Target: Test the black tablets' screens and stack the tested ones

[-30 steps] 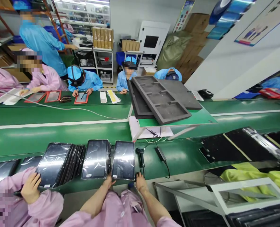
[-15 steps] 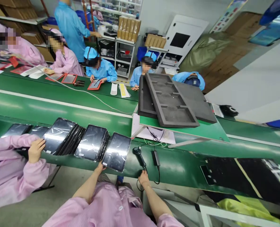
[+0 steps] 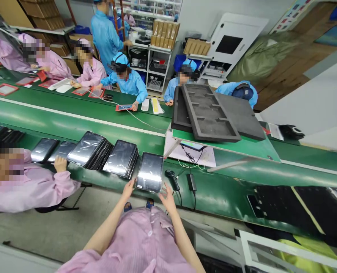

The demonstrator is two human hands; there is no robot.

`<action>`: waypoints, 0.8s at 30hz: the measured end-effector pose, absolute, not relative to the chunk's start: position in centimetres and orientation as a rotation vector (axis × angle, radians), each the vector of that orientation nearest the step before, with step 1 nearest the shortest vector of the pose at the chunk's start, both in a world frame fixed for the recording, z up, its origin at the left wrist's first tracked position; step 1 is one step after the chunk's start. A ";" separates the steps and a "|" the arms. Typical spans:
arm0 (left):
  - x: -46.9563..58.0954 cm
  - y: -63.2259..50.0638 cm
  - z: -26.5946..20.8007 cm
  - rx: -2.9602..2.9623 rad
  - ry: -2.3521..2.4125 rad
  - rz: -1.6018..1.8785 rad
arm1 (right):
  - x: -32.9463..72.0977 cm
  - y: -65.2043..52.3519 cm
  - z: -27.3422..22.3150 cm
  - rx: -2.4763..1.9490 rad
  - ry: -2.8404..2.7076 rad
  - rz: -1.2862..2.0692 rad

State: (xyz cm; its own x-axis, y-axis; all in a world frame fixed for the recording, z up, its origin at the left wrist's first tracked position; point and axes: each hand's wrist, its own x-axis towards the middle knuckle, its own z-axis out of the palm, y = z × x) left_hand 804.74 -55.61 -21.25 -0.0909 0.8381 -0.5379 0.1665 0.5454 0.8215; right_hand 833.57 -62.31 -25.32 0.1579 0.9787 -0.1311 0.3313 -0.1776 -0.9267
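Note:
A dark tablet (image 3: 150, 172) in shiny clear film lies in front of me, with a small white label at its near left corner. My left hand (image 3: 129, 188) is beside that corner, fingers stretched out toward the edge. At the near right corner is my right hand (image 3: 167, 198), its fingers spread apart. Whether either hand touches the tablet I cannot tell exactly. Just right of the tablet lies a black handheld scanner (image 3: 172, 179) with its cable. To the left stands a stack of similar tablets (image 3: 121, 157).
A taller tablet stack (image 3: 87, 148) is farther left, near a co-worker's hand (image 3: 60, 163). A black power adapter (image 3: 191, 182) lies right of the scanner. Dark foam trays (image 3: 210, 113) rest on a raised green shelf (image 3: 254, 152). A phone (image 3: 255, 206) lies farther right on the bench.
My right hand has left the scanner's end and come to the tablet's right corner. My left hand has shifted from under the tablet's corner to its side. The tablet now sits straighter.

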 end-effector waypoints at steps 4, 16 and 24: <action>803.4 -56.3 -21.1 1.188 1.466 0.699 | 831.0 -61.1 -22.6 -1.598 -1.403 0.942; 802.6 -54.5 -20.4 1.622 1.387 0.770 | 830.4 -59.8 -21.5 -1.641 -1.441 0.824; 803.0 -52.5 -20.1 1.698 1.428 0.758 | 830.5 -58.1 -21.2 -1.745 -1.475 0.789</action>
State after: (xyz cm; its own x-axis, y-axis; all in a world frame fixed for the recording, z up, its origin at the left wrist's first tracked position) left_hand 802.96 -52.54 -20.13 0.1921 0.9806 -0.0382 0.5185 -0.0684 0.8523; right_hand 830.51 -58.08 -21.22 0.1627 0.9867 -0.0074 0.5541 -0.0975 -0.8267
